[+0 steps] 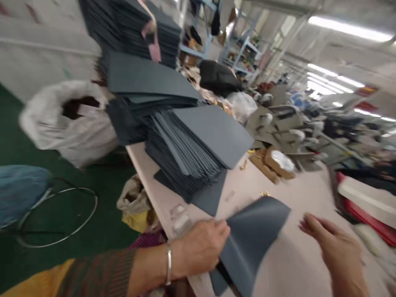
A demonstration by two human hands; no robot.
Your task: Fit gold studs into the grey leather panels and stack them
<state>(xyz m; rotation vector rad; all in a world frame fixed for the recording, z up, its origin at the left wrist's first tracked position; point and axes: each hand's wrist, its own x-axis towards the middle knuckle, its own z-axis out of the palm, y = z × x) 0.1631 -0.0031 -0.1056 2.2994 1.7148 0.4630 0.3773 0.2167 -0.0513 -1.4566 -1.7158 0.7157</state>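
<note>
My left hand (201, 247), with a silver bangle at the wrist, pinches the left edge of a dark blue-grey, leather-like panel (255, 241). This panel bends upward above the pale tabletop (297, 272), and another dark piece shows partly beneath it. Off to the panel's right is my right hand (338, 249), raised over the table, fingers loosely apart and nothing visible in them. Beyond my left hand, a fanned stack of matching panels (213, 132) lies near the table's left edge. Several small gold-coloured metal pieces (264, 193) sit just behind the held panel.
Taller piles of dark panels (148, 78) rise at the back left. A small cardboard box (272, 163) stands behind the gold pieces. On the floor side are a white sack (71, 123), a smaller bag (134, 202) and a blue-covered stool (23, 194). Red and white material (368, 202) lies at right.
</note>
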